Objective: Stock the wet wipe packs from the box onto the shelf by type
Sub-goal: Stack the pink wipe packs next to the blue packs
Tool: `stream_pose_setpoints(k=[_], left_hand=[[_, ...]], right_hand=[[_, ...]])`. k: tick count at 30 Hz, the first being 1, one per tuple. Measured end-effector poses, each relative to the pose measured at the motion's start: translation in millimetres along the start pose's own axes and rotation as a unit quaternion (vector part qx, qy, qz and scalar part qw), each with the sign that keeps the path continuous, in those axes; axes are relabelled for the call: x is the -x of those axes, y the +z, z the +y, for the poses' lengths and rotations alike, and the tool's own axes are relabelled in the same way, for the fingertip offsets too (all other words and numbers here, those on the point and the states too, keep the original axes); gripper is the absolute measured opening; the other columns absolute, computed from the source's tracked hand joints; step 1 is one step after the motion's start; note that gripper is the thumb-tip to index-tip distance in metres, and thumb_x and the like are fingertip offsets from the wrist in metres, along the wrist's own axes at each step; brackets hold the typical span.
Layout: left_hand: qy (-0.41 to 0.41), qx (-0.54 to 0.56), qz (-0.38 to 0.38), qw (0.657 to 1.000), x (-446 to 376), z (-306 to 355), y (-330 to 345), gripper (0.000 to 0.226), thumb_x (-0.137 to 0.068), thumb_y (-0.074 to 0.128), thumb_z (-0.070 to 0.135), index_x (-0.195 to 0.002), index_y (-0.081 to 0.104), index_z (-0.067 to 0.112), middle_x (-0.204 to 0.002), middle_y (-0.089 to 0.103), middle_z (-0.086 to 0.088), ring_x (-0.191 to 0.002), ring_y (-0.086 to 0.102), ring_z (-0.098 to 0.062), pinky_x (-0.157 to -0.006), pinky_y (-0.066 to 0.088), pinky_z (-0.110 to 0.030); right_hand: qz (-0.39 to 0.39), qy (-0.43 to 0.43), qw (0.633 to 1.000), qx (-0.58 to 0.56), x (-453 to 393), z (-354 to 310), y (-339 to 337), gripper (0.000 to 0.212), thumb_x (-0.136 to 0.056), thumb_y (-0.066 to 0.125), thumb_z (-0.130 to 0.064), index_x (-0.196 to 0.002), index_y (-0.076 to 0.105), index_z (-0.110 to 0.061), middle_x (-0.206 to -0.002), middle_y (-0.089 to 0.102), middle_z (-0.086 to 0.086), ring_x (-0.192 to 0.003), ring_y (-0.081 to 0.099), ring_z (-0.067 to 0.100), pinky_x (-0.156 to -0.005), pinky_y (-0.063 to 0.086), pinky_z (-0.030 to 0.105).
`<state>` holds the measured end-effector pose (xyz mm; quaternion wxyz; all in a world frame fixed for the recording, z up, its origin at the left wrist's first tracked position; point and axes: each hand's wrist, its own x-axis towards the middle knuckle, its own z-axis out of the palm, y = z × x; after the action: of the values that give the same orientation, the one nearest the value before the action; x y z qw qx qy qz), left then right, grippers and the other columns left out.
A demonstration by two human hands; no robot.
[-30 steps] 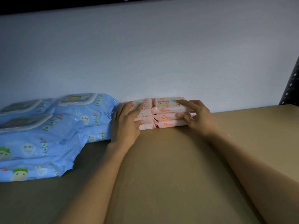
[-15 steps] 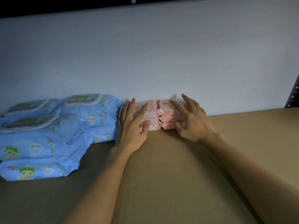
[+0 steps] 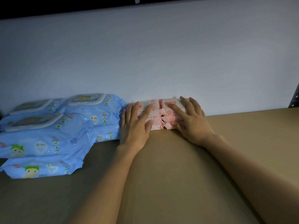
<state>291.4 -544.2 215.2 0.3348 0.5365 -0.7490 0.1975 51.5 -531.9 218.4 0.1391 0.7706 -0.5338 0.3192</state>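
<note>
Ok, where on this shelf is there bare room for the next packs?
Free: the brown shelf board right of the pink wipe packs, out to the perforated upright, and the front strip ahead of them, crossed by both forearms. Crowded: the left, where blue baby wipe packs sit stacked, close against the pink ones.

"Baby" on the blue packs (image 3: 97, 118), round orange badges on the pink packs (image 3: 169, 112) with digits too small to read, other print illegible

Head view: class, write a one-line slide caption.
Both hands, left and right, press small pink packs beside stacked blue packs on the shelf.
</note>
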Motion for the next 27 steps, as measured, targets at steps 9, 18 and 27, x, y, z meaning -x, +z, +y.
stream_pose_setpoints(k=[9, 18, 27], left_hand=[[-0.010, 0.006, -0.002, 1.000, 0.7, 3.2, 0.6, 0.057, -0.101, 0.052, 0.041, -0.154, 0.035, 0.033, -0.164, 0.021, -0.015, -0.154, 0.010, -0.031, -0.125, 0.005, -0.049], [-0.047, 0.173, -0.012, 0.984, 22.5, 27.2, -35.4, 0.054, -0.100, 0.051, 0.027, -0.152, 0.040, 0.030, -0.166, 0.018, -0.001, -0.155, 0.006, -0.020, -0.125, 0.013, -0.040], [-0.115, 0.286, -0.051, 0.950, 82.5, 63.9, -110.3, 0.048, -0.102, 0.053, 0.023, -0.148, 0.044, 0.018, -0.157, 0.038, -0.001, -0.147, 0.029, -0.017, -0.120, 0.022, -0.028]], right_hand=[[0.001, 0.011, 0.999, 0.034, 2.0, -4.5, -3.5, 0.068, -0.096, 0.052, -0.053, -0.155, 0.019, -0.048, -0.165, 0.014, 0.005, -0.152, 0.006, 0.032, -0.120, 0.012, 0.061], [0.038, 0.039, 0.996, -0.069, 23.5, -20.1, -31.5, 0.061, -0.093, 0.059, -0.040, -0.150, 0.039, -0.032, -0.161, 0.024, 0.015, -0.149, 0.017, 0.035, -0.120, 0.023, 0.055], [-0.001, 0.082, 0.988, -0.134, 90.2, -68.2, -94.8, 0.067, -0.097, 0.059, -0.041, -0.155, 0.030, -0.026, -0.159, 0.026, 0.006, -0.148, 0.018, 0.020, -0.113, 0.033, 0.038]])
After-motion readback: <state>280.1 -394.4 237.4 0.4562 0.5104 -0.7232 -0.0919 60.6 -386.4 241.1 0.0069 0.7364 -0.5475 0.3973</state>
